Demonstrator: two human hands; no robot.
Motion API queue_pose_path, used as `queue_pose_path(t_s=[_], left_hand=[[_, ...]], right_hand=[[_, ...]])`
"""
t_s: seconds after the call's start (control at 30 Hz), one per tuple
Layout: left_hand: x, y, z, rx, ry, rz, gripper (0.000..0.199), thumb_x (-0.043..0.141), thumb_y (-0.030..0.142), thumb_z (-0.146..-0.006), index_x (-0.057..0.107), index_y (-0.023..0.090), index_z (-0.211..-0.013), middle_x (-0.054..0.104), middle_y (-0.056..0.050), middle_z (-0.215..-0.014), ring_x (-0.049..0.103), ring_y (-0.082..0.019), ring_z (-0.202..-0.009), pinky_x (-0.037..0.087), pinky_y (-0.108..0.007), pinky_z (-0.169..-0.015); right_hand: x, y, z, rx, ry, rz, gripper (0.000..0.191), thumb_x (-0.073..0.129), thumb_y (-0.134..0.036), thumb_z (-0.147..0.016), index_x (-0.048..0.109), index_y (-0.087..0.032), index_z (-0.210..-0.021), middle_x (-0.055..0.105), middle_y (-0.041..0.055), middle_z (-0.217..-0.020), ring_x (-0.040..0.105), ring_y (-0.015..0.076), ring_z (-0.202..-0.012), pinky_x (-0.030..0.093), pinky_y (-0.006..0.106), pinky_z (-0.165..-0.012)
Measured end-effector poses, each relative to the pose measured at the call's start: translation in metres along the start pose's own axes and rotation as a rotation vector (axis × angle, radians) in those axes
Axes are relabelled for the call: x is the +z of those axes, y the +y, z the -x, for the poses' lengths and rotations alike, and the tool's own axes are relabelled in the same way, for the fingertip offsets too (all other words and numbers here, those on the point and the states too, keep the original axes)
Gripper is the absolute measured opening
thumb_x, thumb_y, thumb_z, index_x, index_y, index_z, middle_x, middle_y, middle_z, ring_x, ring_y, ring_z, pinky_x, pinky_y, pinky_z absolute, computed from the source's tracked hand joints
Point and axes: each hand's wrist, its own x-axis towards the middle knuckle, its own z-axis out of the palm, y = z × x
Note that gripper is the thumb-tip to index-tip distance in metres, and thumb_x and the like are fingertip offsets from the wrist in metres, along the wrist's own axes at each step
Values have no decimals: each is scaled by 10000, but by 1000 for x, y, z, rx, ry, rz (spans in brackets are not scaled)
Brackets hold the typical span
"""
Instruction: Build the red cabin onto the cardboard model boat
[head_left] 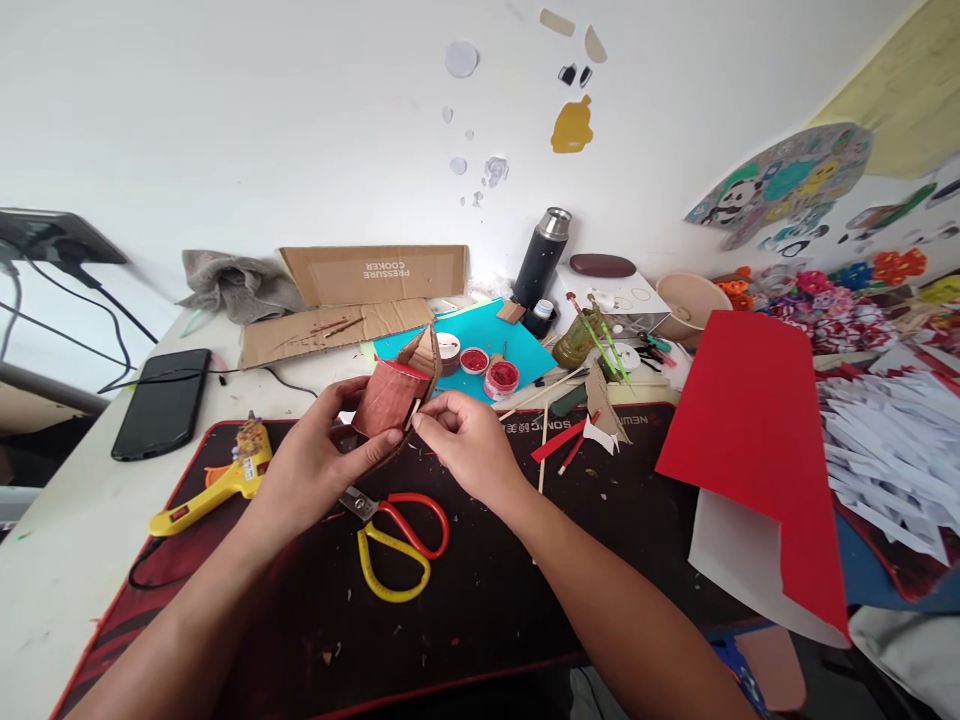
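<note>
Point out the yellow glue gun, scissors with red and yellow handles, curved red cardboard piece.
Yellow glue gun (241, 478), head view: body.
Scissors (364, 507), head view: metal pivot.
Curved red cardboard piece (390, 397), head view: red face.

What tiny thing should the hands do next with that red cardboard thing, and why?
I'd probably have the right hand gently press the small pale strip against the red-painted cardboard model. Its fingertips are right by that strip at the model's edge, and the left hand holds the other side, so it could steady things.
</note>
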Motion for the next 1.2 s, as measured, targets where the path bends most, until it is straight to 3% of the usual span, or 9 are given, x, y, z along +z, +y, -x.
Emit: queue_pose_path(t_s=[0.57,0.87,1.2], left_hand=[[2,3,2,-21,-4,23,786,808,741,-797,602,245,-1371,733,-131,-1396,766,-368,-1144,656,-503,-945],[4,5,4,12,40,-23,761,815,704,-815,599,241,-1379,728,-125,-1407,755,-364,-1192,649,-498,-980],[9,-8,5,105,144,-83,751,819,689,-835,619,235,-1399,715,-138,-1432,733,-373,-1252,638,-551,-1034]], right_hand=[[3,-3,0,-13,57,51,132,719,-327,-897,647,-234,-835,616,-50,-657,553,155,-592,387,285,-579],[4,1,2,-22,72,59,129,710,-328,-910,645,-237,-846,598,-55,-633,546,158,-583,380,289,-577],[4,0,7,-51,84,70,194,703,-409,-934,656,-230,-875,549,-67,-601,492,148,-550,362,285,-553]])
